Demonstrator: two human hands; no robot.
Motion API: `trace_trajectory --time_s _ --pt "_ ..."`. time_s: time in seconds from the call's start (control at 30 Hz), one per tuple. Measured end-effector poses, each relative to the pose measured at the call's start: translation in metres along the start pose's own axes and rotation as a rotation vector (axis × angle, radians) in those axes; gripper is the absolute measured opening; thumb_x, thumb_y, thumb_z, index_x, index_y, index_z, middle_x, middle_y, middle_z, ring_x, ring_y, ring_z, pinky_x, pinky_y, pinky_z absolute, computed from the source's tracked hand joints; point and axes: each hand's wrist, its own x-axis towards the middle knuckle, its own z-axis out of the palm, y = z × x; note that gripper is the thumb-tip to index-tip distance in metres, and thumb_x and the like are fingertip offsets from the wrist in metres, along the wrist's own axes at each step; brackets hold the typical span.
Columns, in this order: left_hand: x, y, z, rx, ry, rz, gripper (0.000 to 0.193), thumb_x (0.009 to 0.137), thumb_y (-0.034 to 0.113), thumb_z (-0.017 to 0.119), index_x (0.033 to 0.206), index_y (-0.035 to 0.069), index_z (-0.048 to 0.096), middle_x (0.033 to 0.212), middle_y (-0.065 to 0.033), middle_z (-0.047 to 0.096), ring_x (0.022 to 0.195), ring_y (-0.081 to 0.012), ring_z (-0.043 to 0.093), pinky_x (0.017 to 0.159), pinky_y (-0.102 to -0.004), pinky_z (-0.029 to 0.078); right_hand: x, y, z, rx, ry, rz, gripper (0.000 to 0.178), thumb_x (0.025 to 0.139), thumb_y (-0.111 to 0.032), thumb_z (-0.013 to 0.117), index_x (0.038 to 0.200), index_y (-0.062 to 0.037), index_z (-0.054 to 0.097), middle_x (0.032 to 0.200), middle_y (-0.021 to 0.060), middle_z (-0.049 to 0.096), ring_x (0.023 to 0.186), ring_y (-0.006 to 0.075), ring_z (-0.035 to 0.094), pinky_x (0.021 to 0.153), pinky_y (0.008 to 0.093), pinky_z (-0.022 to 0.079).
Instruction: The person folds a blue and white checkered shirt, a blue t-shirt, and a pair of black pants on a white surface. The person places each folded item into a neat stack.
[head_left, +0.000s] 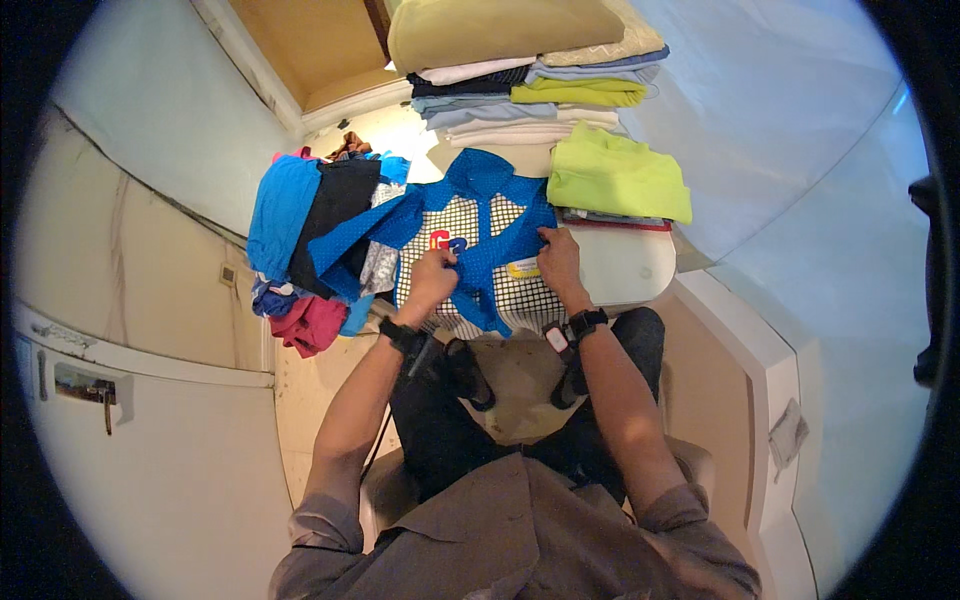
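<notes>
A shirt (500, 215) lies spread in front of me, with a blue dotted collar and sleeves and a black-and-white grid body. One blue sleeve reaches left over a pile of clothes; the other is folded diagonally across the front. My left hand (432, 280) has its fingers closed on the shirt's front, beside a red and blue letter patch. On the right edge of the shirt, my right hand (562, 265) pinches the blue cloth near the shoulder. Dark bands circle both my wrists.
Loose clothes (285, 220) in blue, black and dark pink heap up at the left. A folded lime-green garment (618, 178) rests on others on the white table (640, 270) at right. Behind stands a tall stack of folded clothes (520, 105). A white door (150, 460) is at left.
</notes>
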Motion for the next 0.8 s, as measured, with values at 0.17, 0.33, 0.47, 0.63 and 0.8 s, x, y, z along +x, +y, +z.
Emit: trace_trajectory --time_s 0.17,0.33,0.47,0.63,0.8 --pt "0.024 -0.075 -0.034 -1.054 -0.340 -0.834 0.029 0.090 0.005 0.054 0.119 0.005 0.061 0.091 -0.0092 0.065 0.075 -0.0236 0.064 0.072 -0.0361 0.056 -0.004 -0.034 -0.009 -0.094 -0.130 -0.016 0.048 0.080 0.002 0.061 0.126 -0.0099 0.068 0.114 0.0146 0.054 0.105 0.0343 0.061 0.091 0.0429 0.053" --pt "0.023 -0.012 -0.039 -0.327 0.044 -0.421 0.016 0.090 0.016 0.063 0.095 0.003 0.070 0.094 -0.0157 0.070 0.085 -0.0317 0.068 0.079 -0.0446 0.055 -0.007 -0.010 0.008 -0.194 -0.041 -0.111 0.044 0.086 -0.006 0.059 0.130 -0.0127 0.065 0.112 0.0172 0.050 0.096 0.0374 0.061 0.082 0.0466 0.054" --pt "0.015 0.034 -0.041 0.215 0.024 0.007 0.045 0.084 0.039 0.074 0.110 0.002 0.072 0.112 -0.0233 0.070 0.106 -0.0391 0.066 0.091 -0.0480 0.052 -0.007 -0.032 0.001 -0.303 -0.094 -0.128 0.050 0.086 -0.004 0.057 0.134 -0.0168 0.062 0.110 0.0184 0.051 0.098 0.0373 0.061 0.082 0.0470 0.054" --pt "-0.016 0.070 0.008 0.437 0.021 0.306 0.047 0.077 0.028 0.080 0.116 0.003 0.069 0.111 -0.0193 0.064 0.103 -0.0379 0.063 0.086 -0.0451 0.056 0.002 -0.038 0.000 -0.427 -0.138 -0.184 0.051 0.091 -0.009 0.054 0.141 -0.0183 0.056 0.107 0.0215 0.052 0.086 0.0389 0.064 0.072 0.0476 0.056" --pt "-0.013 0.061 0.017 0.613 0.021 0.227 0.044 0.075 0.016 0.073 0.116 0.003 0.064 0.109 -0.0227 0.063 0.099 -0.0414 0.065 0.078 -0.0494 0.057 0.017 -0.033 0.013 -0.523 -0.192 -0.144 0.053 0.095 -0.015 0.054 0.147 -0.0155 0.050 0.104 0.0210 0.056 0.080 0.0326 0.067 0.068 0.0390 0.058"
